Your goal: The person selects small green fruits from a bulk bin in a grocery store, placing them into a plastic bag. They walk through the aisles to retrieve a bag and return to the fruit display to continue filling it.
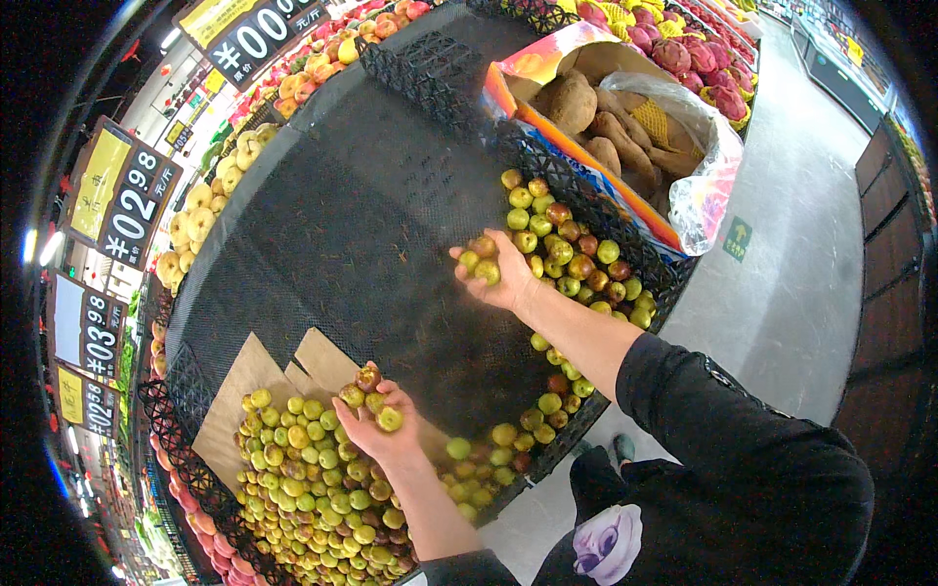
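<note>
Several green and reddish-brown jujubes (371, 395) rest in my left hand (385, 428), palm up with the fingers curled about them. Below and left of it lies a large heap of jujubes (315, 483), partly on a piece of brown cardboard (245, 373). My right hand (506, 275) holds a few more jujubes (480, 262) over the black mat (344, 220) of the display stand. Close by that hand, a band of jujubes (579, 256) runs along the stand's right side and down towards the heap. My right forearm hides part of this band.
A cardboard box of brown tubers (615, 132) with a plastic liner stands at the upper right, behind a black lattice divider (542, 154). Dragon fruit (696, 62) lies beyond. Pale round fruit (198, 212) and price signs (124, 198) line the left. A grey aisle floor (791, 220) runs right.
</note>
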